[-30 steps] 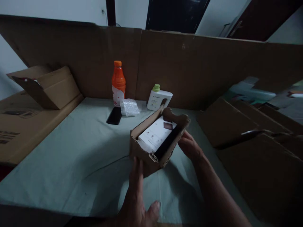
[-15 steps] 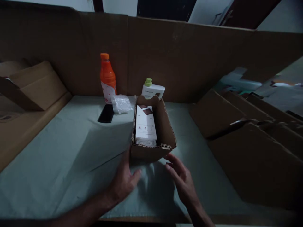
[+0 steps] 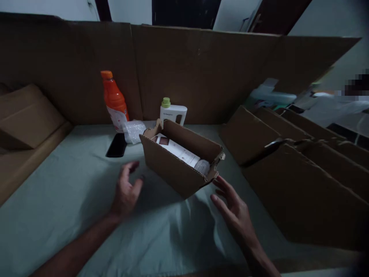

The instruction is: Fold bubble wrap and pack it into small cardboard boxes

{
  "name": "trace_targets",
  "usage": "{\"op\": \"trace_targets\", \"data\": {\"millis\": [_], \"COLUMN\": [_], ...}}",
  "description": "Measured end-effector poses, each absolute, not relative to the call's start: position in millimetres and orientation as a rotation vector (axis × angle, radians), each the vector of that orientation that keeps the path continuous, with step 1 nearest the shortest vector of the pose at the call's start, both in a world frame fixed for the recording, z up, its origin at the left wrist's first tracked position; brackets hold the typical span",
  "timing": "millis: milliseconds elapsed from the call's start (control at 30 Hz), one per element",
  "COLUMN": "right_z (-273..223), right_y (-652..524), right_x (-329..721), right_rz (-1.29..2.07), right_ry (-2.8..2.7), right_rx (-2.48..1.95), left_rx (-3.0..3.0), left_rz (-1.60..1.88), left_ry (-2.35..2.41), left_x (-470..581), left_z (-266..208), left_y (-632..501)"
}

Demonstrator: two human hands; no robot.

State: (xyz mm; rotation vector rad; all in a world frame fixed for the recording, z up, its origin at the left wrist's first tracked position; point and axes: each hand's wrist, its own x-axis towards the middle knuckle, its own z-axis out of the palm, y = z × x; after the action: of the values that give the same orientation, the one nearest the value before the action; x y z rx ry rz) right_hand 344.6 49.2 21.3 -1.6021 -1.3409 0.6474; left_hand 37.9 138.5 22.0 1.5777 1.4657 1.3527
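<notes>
An open-topped cardboard box (image 3: 173, 171) stands turned at an angle on the pale green cloth. Inside it lie a white printed carton (image 3: 180, 151) and a roll of clear wrap (image 3: 202, 167) at the near end. My right hand (image 3: 235, 209) has its fingertips at the box's near right corner, with thumb and fingers apart; whether they touch is hard to tell. Off the box's left side, my left hand (image 3: 127, 191) hovers with fingers spread and nothing in it.
Behind the box are an orange bottle (image 3: 115, 102), a white jug with a green cap (image 3: 173, 111), bubble wrap (image 3: 134, 131) and a black phone (image 3: 116, 145). Cardboard boxes (image 3: 300, 196) line the right; a cardboard wall (image 3: 173, 69) closes the back. A person (image 3: 331, 104) is at far right.
The box has swung round, its near end moving right and its far end left. My left hand has come away from it to the left. The camera view has shifted right.
</notes>
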Motion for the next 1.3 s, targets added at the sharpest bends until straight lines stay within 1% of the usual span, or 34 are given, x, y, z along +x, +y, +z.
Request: {"op": "trace_targets", "data": {"millis": [67,167,233,300,433,600,700,833,1067,1300], "right_z": [20,21,22,24,32,59,73,66,19,-24], "right_y": [43,52,63,69,76,110,125,106,70,101], "right_x": [325,301,296,296,283,225,215,253,347,404], "right_rz": [0.630,0.590,0.565,0.546,0.511,0.544,0.493,0.430,0.237,0.093], "right_ry": [-1.409,-1.448,-1.436,-1.400,-1.365,-1.609,-1.628,-1.519,-1.246,-1.169], "right_rx": [-1.538,-1.487,-1.483,-1.512,-1.566,-1.290,-1.255,-1.394,-1.621,-1.608], "left_rx": [1.547,1.480,1.469,1.469,1.435,1.392,1.421,1.484,1.704,1.754], "left_rz": [1.405,1.247,1.156,1.144,1.181,1.370,1.419,1.290,1.030,0.975], "left_ry": [1.423,1.143,1.010,0.963,1.054,1.456,1.459,1.286,0.855,0.876], "left_x": [18,22,40,54,37,-36,-46,-5,120,224], "left_z": [18,11,7,6,11,41,51,36,8,-2], "left_y": [176,215,220,210,164,130,132,149,225,311]}}
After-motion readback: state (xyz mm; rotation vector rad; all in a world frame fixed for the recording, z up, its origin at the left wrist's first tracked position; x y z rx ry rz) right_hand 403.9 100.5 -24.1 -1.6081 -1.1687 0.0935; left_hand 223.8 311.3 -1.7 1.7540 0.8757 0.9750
